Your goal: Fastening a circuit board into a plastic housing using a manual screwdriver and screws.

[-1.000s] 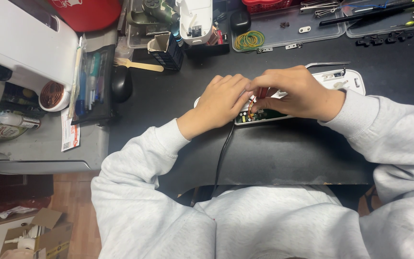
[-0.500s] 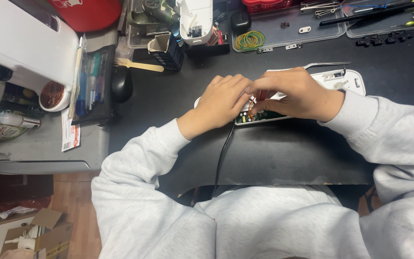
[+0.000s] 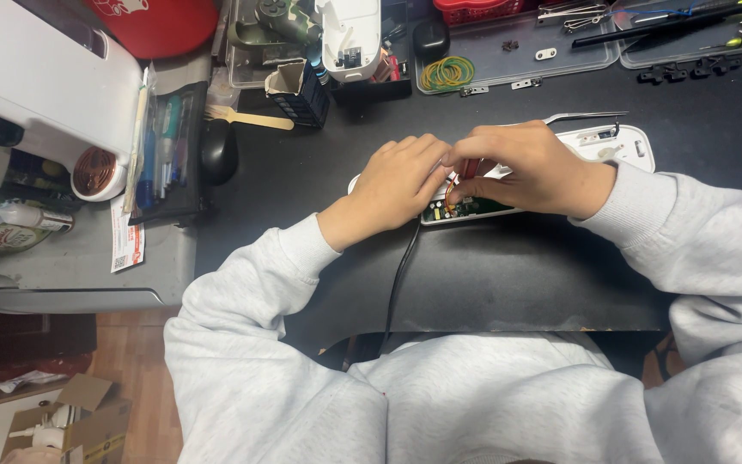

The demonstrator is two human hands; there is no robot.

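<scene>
My left hand point(image 3: 397, 185) and my right hand point(image 3: 530, 167) meet over an opened white device point(image 3: 624, 146) lying on the black table. A green circuit board point(image 3: 474, 208) with red and orange wires shows under my fingers. The fingertips of both hands pinch at the wires near the board's middle. A black cable point(image 3: 399, 275) runs from the device toward my lap. Both arms wear light grey sleeves. My hands hide most of the device.
Metal tweezers point(image 3: 581, 116) lie just behind the device. Clear trays point(image 3: 560, 51) with tools, rubber bands point(image 3: 447, 73) and small parts line the back. A black mouse point(image 3: 218, 150), a wooden fork point(image 3: 251, 119) and a white machine point(image 3: 36, 86) stand at the left.
</scene>
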